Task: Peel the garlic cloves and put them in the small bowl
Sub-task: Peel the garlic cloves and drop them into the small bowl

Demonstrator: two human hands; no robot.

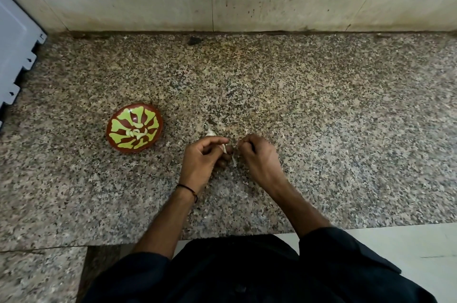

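Risks from here:
- The clove [224,149] is small and looks slippery. If the pull on the skin is sharper than the left hand's hold, it may pop free and roll over the counter [321,117] or off the near edge.
- The skin may tear short and leave papery bits stuck on, so an unclean clove goes into the bowl [148,147].
- The bowl sits well to the left of both hands, so the carry crosses open counter. A loose pinch could drop the clove on the way.
- Loose skin could ride along on the fingers and fall among the peeled cloves [135,131] already lying in the bowl.

Hands:
- The left hand [201,154] is closed, fingers and thumb curled round the clove.
- The right hand [257,157] is closed too, fingertips pinching a strip of skin [234,161] that hangs down between the two hands.

Position:
- The clove is at the left fingertips, just beside the right fingertips, held a little above the counter near its front middle.
- A white piece [210,133] lies on the counter just beyond the left hand. I cannot tell whether it is a clove or husk.
- The bowl rests on the counter, apart from both hands and nearer the left one.
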